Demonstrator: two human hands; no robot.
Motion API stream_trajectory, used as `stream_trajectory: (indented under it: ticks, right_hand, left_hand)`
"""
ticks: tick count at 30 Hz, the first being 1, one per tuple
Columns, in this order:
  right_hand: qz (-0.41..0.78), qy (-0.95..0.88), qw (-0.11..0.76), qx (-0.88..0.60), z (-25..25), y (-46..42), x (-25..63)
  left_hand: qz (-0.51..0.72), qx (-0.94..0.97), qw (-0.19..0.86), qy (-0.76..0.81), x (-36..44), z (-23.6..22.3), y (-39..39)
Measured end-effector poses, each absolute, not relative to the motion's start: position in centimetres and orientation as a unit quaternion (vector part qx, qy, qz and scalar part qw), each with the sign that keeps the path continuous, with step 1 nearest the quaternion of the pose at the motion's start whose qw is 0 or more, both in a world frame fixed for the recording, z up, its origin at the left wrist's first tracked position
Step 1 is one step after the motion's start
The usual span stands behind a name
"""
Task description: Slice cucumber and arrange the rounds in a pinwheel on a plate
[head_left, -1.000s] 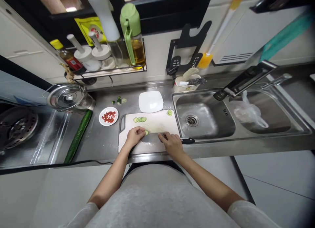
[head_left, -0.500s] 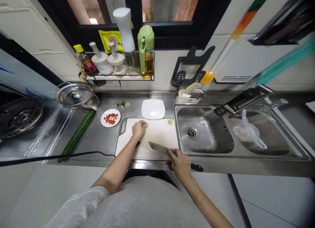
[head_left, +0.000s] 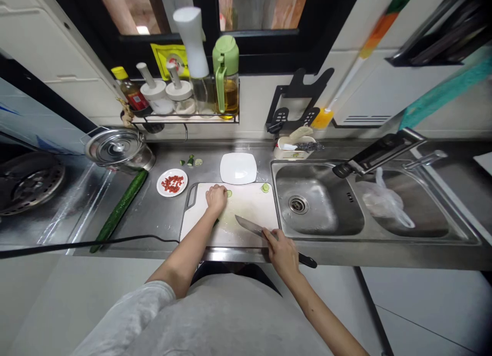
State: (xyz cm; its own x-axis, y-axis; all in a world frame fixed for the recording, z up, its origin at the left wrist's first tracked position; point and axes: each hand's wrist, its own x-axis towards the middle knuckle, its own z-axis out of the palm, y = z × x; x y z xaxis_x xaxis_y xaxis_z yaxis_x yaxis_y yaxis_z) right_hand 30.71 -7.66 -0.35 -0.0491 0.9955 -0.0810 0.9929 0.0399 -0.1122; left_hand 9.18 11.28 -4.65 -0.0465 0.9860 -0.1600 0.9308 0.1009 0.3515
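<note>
"Slice [head_left: 229, 193] of cucumber, just one, peeks out on the right side of the left hand [head_left: 216, 199], close by the fingers."

"Is it being pinched?"

"Can't tell from here (the knuckles are in my way). The fingers are bent down over the board [head_left: 246, 205]."

"And the right hand [head_left: 283, 248]?"

"Clasped round the one knife [head_left: 248, 225], its blade angled over the board, the black handle end poking out past the palm."

"How many more cuts?"

"A small pile [head_left: 265, 187] at the board's far right corner, too tight to count. Three offcuts [head_left: 190, 161] behind the plate [head_left: 160, 188] of red bits [head_left: 172, 183], and those are too many to number."

"Anything else?"

"One white dish [head_left: 238, 168] just beyond the board, and one whole cucumber [head_left: 121, 212] well off to the left."
</note>
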Motion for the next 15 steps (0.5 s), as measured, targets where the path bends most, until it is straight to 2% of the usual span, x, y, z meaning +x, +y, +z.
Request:
stream_trajectory:
  ticks: [5,9,12,15]
  right_hand:
    - [0.108,-0.707,0.037,-0.698,-0.7,-7.2,30.3]
    - [0.173,-0.667,0.105,-0.717,-0.9,-6.6,30.2]
    - [0.23,-0.633,0.176,-0.718,-1.3,-5.9,30.2]
    - [0.292,-0.594,0.2,-0.723,-1.8,-5.2,29.9]
  left_hand:
    - [0.179,0.624,0.2,0.734,7.7,-4.4,10.2]
    - [0.276,0.607,0.2,0.718,5.1,-4.4,7.1]
    - [0.307,0.616,0.196,0.699,3.0,-4.7,3.9]
    - [0.314,0.649,0.186,0.668,1.6,-5.0,1.1]
